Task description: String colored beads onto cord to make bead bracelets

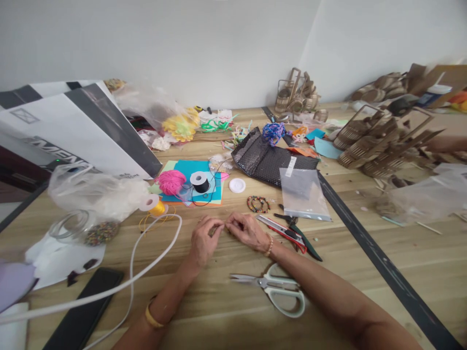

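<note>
My left hand and my right hand meet low over the middle of the wooden table, fingertips pinched close together. Whatever lies between the fingers is too small to make out. Just beyond the right hand is a pair of multicoloured beaded bracelets. A red utility knife and green-handled pliers lie to its right. Pale-handled scissors rest near the right forearm, blades pointing left. A spool of black cord stands on coloured paper behind the hands, a loop of its cord trailing out.
At left are a yellow cord spool, a glass jar with beads, a white cable and a black phone. Pink yarn, a white lid, a clear zip bag and woven baskets lie farther back.
</note>
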The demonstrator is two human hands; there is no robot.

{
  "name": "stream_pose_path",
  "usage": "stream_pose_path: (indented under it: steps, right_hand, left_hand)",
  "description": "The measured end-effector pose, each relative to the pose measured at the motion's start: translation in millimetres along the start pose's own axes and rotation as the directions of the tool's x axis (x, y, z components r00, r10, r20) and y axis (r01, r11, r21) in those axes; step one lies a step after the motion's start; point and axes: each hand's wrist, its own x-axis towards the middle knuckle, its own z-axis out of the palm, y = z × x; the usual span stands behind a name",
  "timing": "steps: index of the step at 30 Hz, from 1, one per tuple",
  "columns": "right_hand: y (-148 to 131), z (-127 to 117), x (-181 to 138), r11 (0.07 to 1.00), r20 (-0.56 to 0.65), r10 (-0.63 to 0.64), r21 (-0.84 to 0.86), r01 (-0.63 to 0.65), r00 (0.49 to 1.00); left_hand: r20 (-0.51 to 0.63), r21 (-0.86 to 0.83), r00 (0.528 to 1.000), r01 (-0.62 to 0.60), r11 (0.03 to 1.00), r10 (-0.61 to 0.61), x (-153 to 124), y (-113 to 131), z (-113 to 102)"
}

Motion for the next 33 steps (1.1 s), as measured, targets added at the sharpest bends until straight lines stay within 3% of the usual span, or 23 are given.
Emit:
stream_pose_path:
  steps: [4, 9, 14, 18, 23, 28, 33]
  right_hand:
    - [0.9, -3.1, 1.1, 1.000, 0.022, -0.010, -0.013, 0.010, 1.000]
    - [-0.4, -5.8, 1.2, 1.000, 0.030, 0.003, 0.003, -0.003, 1.000]
    - [-1.4, -3.9, 1.7, 0.999, 0.007, 0.002, 0.038, -0.002, 1.000]
    - [2.0, 0.1, 1.0, 0.997, -0.070, -0.017, 0.069, 0.022, 0.997]
    - [1.2, 1.5, -0.9, 0.996, -0.060, -0.074, 0.050, 0.077, 0.995]
    - [-1.1, 1.2, 0.4, 0.986, -0.085, -0.168, -0.025, 0.167, 0.982]
    - [0.5, 1.9, 1.0, 0.973, -0.134, -0.229, -0.072, 0.220, 0.964]
  left_hand:
    - [0.160, -0.151, 0.956, 0.271, 0.951, -0.247, 5.8, 2.9, -6.3]
    - [0.423, -0.370, 0.767, 0.632, 0.681, -0.482, 9.6, 2.0, -11.4]
    - [0.563, -0.515, 0.630, 0.774, 0.369, -0.535, 10.1, 0.6, -11.3]
    - [0.617, -0.538, 0.533, 0.823, 0.185, -0.579, 9.8, -1.1, -8.9]
    - [0.629, -0.590, 0.530, 0.802, 0.094, -0.568, 8.4, -3.0, -6.3]
    - [0.622, -0.612, 0.528, 0.789, 0.062, -0.579, 7.2, -0.9, -4.6]
    - [0.612, -0.644, 0.557, 0.763, 0.057, -0.561, 5.4, 2.1, -2.6]
